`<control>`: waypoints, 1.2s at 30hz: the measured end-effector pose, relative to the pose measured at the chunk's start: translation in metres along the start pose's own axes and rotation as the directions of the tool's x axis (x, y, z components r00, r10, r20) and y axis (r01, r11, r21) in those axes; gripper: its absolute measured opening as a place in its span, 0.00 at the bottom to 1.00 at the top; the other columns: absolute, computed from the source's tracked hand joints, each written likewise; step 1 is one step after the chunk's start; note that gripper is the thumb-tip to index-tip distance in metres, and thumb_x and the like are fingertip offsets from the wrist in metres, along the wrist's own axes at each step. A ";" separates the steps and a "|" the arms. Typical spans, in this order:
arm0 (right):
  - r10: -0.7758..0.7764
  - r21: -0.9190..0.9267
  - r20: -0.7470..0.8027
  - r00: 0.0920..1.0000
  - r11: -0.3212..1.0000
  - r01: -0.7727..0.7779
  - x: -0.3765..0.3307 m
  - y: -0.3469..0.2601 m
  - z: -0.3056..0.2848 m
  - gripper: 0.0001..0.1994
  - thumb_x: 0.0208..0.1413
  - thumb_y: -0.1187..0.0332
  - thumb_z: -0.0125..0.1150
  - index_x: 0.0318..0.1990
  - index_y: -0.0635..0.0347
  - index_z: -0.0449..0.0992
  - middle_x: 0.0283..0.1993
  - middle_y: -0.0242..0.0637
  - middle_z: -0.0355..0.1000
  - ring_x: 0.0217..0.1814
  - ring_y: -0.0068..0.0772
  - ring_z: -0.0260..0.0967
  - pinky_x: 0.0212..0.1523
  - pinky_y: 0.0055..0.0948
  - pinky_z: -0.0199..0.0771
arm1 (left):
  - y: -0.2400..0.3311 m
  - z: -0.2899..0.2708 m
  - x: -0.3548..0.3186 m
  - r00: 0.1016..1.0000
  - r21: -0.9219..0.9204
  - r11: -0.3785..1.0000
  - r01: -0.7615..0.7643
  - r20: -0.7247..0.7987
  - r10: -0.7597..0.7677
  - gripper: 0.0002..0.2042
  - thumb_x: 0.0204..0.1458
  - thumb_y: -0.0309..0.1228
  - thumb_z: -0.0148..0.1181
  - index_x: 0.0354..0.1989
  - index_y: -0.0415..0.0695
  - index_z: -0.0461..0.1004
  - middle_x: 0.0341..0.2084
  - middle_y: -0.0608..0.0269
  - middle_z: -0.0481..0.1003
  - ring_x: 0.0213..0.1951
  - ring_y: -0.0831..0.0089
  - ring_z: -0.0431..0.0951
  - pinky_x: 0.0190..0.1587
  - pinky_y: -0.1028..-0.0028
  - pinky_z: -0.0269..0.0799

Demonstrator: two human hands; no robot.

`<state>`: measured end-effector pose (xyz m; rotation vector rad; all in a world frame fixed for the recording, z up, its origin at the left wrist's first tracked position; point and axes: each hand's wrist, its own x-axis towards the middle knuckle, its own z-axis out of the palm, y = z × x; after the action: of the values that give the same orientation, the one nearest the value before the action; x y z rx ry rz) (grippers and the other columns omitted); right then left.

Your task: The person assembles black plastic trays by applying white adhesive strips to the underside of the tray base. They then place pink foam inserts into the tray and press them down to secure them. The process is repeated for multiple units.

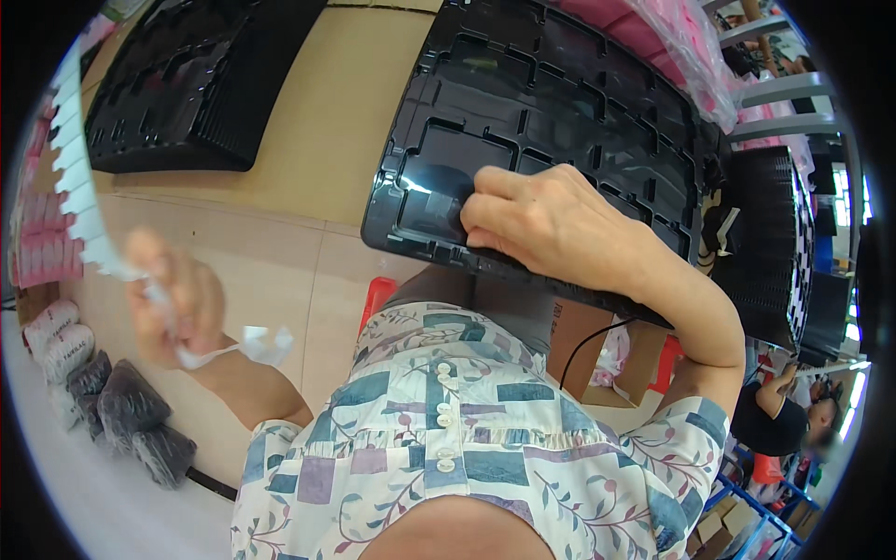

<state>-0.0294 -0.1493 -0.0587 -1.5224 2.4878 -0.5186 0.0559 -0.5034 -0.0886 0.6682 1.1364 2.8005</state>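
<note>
A black moulded plastic tray (569, 117) with shallow recesses lies in front of me on a cardboard-coloured surface. My right hand (551, 219) rests on its near part, fingers curled and pressed together at a recess. Whatever those fingers may pinch is hidden under them. Off to the left, my left hand (177, 303) is raised over the floor and smeared by motion. It grips a long white strip (79, 182) with a notched edge, which stands up past the hand. The curled tail of the strip hangs beside my wrist.
A stack of black trays (187, 103) sits at the far left, another stack (761, 243) at the right. Pink goods in clear plastic (677, 42) lie behind my tray. Dark bags (131, 406) stand on the floor at left. Another person (770, 415) is at the right edge.
</note>
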 end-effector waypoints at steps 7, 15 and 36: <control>0.294 0.366 -0.257 0.921 0.911 -0.189 -0.043 0.005 -0.010 0.05 0.61 0.71 0.57 0.40 0.63 0.71 0.33 0.40 0.72 0.27 0.39 0.71 0.30 0.32 0.72 | -0.097 0.050 0.005 0.912 0.268 0.901 0.341 -0.328 -0.247 0.05 0.56 0.22 0.56 0.40 0.39 0.72 0.24 0.65 0.73 0.21 0.86 0.71 0.21 0.87 0.65; 0.571 0.244 -0.820 -0.040 0.285 -0.927 -0.294 -0.065 0.024 0.11 0.65 0.66 0.55 0.34 0.65 0.77 0.27 0.26 0.70 0.29 0.14 0.63 0.29 0.21 0.66 | -0.113 0.092 0.018 0.905 0.227 0.877 0.423 -0.141 -0.400 0.05 0.57 0.20 0.56 0.40 0.35 0.74 0.28 0.63 0.75 0.20 0.86 0.73 0.17 0.86 0.64; 0.582 0.624 -0.594 0.555 0.769 -0.139 -0.083 -0.072 0.026 0.06 0.48 0.74 0.71 0.32 0.65 0.79 0.26 0.30 0.73 0.21 0.13 0.62 0.22 0.18 0.61 | -0.150 0.125 0.044 0.981 0.322 0.928 0.189 -0.028 -0.190 0.07 0.56 0.19 0.59 0.43 0.36 0.74 0.33 0.59 0.77 0.28 0.79 0.80 0.20 0.84 0.70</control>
<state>0.0767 -0.1105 -0.0575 -0.5205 2.7107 -1.8968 0.0495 -0.3032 -0.0931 0.5458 1.5870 2.4758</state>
